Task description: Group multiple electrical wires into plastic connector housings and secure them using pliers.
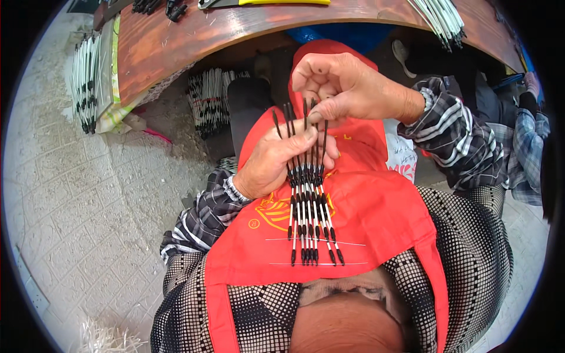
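My left hand (276, 162) grips a fan of several thin black-and-white banded sticks (307, 212) over my lap. Their lower ends hang down over a red apron (376, 217). My right hand (347, 88) is just above the left, with thumb and fingers pinching the top of one stick in the bundle. Two fine white wires lie across the apron near the sticks' lower tips.
A reddish wooden table (176, 41) curves across the top, with more banded sticks (441, 17) and a yellow-handled tool (282, 2) on it. Bundles of the same sticks (209, 103) lean below it and at the left (85, 82). Grey paved floor (76, 200) lies to the left.
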`<action>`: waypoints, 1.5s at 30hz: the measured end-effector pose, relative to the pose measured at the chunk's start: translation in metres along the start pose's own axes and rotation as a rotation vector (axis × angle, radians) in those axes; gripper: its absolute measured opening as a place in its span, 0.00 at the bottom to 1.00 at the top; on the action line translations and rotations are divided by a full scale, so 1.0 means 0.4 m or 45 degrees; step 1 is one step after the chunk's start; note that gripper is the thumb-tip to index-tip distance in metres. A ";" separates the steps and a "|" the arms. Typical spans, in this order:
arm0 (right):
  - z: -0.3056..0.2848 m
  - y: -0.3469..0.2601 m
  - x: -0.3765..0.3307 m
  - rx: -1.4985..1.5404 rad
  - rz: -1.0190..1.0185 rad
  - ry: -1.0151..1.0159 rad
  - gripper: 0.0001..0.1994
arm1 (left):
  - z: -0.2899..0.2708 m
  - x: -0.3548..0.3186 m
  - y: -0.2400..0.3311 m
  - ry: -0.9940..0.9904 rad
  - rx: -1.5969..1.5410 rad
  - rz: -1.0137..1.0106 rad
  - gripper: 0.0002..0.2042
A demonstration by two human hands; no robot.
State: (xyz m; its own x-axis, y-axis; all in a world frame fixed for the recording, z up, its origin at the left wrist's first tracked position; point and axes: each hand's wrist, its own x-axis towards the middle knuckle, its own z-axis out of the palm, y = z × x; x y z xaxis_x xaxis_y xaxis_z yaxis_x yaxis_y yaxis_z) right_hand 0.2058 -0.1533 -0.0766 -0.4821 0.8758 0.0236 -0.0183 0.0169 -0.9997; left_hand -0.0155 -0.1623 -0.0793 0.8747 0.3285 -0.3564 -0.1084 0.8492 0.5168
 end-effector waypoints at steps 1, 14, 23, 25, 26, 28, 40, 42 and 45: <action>0.001 0.001 0.002 0.069 0.022 -0.004 0.17 | 0.008 0.001 0.008 -0.010 0.080 -0.015 0.15; 0.043 -0.052 0.053 -0.190 0.082 -0.118 0.19 | 0.010 -0.003 0.020 -0.053 0.073 -0.037 0.17; 0.024 -0.015 0.051 -0.266 0.040 -0.162 0.11 | 0.000 -0.006 0.025 -0.098 0.093 -0.020 0.23; 0.024 -0.007 0.044 -0.205 -0.003 -0.173 0.11 | 0.001 -0.005 0.021 -0.104 0.077 -0.013 0.23; 0.028 -0.009 0.041 -0.243 -0.038 -0.156 0.11 | 0.001 -0.006 0.017 -0.106 0.070 -0.008 0.23; 0.031 -0.009 0.040 -0.285 -0.079 -0.142 0.11 | -0.002 -0.007 0.015 -0.113 0.051 -0.006 0.23; 0.040 -0.036 0.019 -0.752 -0.294 -0.129 0.12 | 0.008 -0.015 0.012 -0.075 0.059 -0.078 0.22; 0.023 -0.060 0.028 -0.867 -0.164 -0.259 0.12 | 0.001 -0.013 0.011 -0.082 0.058 -0.099 0.23; -0.051 -0.095 0.087 -1.077 -0.244 -0.144 0.14 | -0.001 -0.005 0.016 -0.084 0.017 -0.112 0.22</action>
State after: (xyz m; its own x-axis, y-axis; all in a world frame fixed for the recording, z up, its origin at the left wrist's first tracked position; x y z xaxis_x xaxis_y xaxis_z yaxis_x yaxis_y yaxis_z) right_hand 0.2077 -0.1135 -0.0380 -0.6219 0.7690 0.1478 0.5265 0.5503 -0.6480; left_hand -0.0183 -0.1573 -0.0756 0.9097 0.2249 -0.3491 -0.0241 0.8678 0.4964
